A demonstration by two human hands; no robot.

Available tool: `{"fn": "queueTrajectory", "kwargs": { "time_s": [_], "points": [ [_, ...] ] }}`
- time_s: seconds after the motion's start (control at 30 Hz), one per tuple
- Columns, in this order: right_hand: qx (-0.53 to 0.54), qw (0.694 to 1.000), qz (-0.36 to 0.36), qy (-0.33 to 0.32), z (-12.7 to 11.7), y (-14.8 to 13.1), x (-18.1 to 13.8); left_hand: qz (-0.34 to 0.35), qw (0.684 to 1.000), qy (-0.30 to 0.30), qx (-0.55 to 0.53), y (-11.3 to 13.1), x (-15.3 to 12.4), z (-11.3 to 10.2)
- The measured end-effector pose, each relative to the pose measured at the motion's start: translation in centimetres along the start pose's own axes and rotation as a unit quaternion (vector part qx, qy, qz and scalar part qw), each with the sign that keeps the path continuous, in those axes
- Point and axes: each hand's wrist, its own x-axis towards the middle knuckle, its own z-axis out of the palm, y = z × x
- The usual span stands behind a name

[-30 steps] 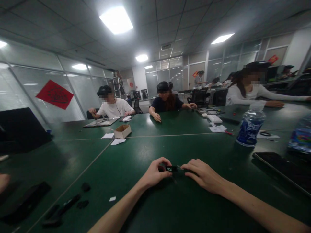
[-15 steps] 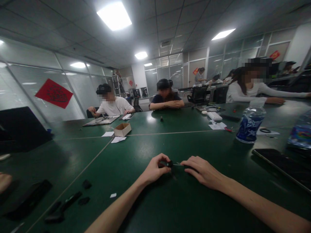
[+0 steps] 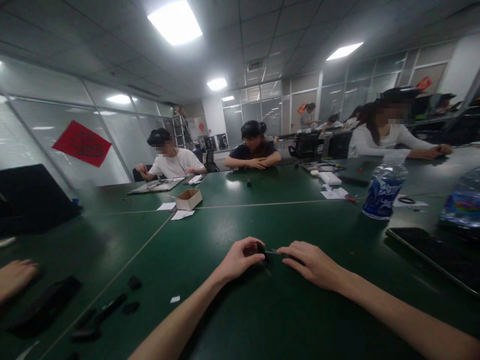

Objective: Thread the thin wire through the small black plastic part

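Note:
Above the green table (image 3: 225,230), my left hand (image 3: 239,261) pinches a small black part (image 3: 260,248) between thumb and fingers; its exact kind is too small and dark to make out. A screwdriver (image 3: 271,252) points its thin metal shaft leftward at that part. Its dark handle lies beneath the fingers of my right hand (image 3: 315,264), which are closed round it and hide most of it. Whether the tip sits in the part or only touches it, I cannot tell.
Loose black pieces (image 3: 98,320) and a white scrap (image 3: 175,299) lie to the left, near another person's hand (image 3: 17,277). At right are a phone (image 3: 431,255) and a water bottle (image 3: 384,192). An open cardboard box (image 3: 189,200) stands farther back. Co-workers sit across the table.
The black part has turned slightly in my left hand, while both my hands stay almost in place. At far left, another person's hand reaches farther into view.

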Motion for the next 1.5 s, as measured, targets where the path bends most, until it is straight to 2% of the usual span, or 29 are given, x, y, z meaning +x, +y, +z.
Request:
{"fn": "queueTrajectory", "kwargs": {
  "time_s": [0.4,0.53,0.67,0.9,1.07,1.27,1.5],
  "points": [
    [0.027,1.0,0.012,-0.001,0.0,-0.2,0.0,0.012,1.0,0.004,-0.023,-0.2,0.1,0.0],
    [0.022,0.999,0.028,0.022,-0.2,-0.4,0.1,0.009,0.996,0.037,-0.085,-0.4,0.3,-0.1],
    [0.01,0.999,0.028,0.018,-0.4,-0.7,0.2,0.004,0.986,0.066,-0.15,-0.9,0.4,-0.3],
    [0.007,0.999,0.038,-0.002,-0.2,-0.4,0.2,-0.002,0.991,0.04,-0.127,-1.2,0.4,-0.4],
    [-0.001,1.0,0.027,-0.001,-0.1,-0.2,0.1,-0.011,0.993,0.031,-0.117,-0.8,0.3,-0.3],
    [-0.019,0.999,0.016,-0.03,-0.3,-0.6,0.1,-0.017,0.993,0.025,-0.111,-0.7,0.3,-0.3],
    [-0.029,0.999,-0.01,-0.026,-0.3,-0.5,0.0,-0.016,0.994,0.008,-0.105,-1.0,0.3,-0.4]
  ]
}}
